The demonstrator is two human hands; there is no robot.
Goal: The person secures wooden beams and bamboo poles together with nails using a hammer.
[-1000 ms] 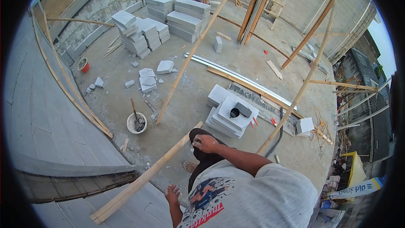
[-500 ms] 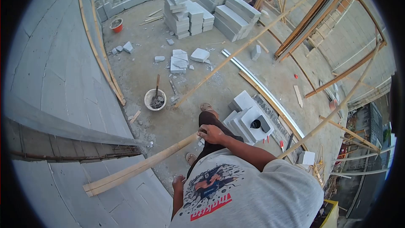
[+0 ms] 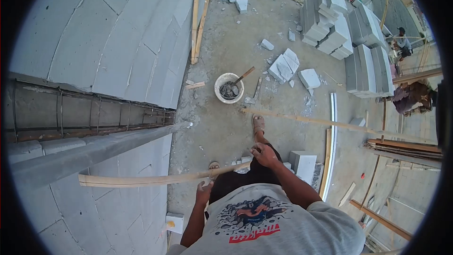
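A long pale wooden batten [image 3: 141, 180] crosses in front of my body from the left, its right part passing over my legs. My left hand [image 3: 204, 192] is at the batten's lower edge with fingers closed on it. To the right and a little above the batten's end, my right hand [image 3: 265, 155] is curled, thumb and fingers together. Whether anything small is in it is hidden.
A white bucket [image 3: 219, 95] of mortar with a handled tool stands ahead. Broken blocks [image 3: 284, 65] and block stacks [image 3: 363, 71] lie beyond. A block wall [image 3: 118, 33] with a rebar cage [image 3: 94, 119] rises left. A pole [image 3: 302, 119] slants across the floor; a person [image 3: 403, 43] is far right.
My view has swung left. My right hand has come off the batten, which it gripped near its end. My left hand has moved up to the batten.
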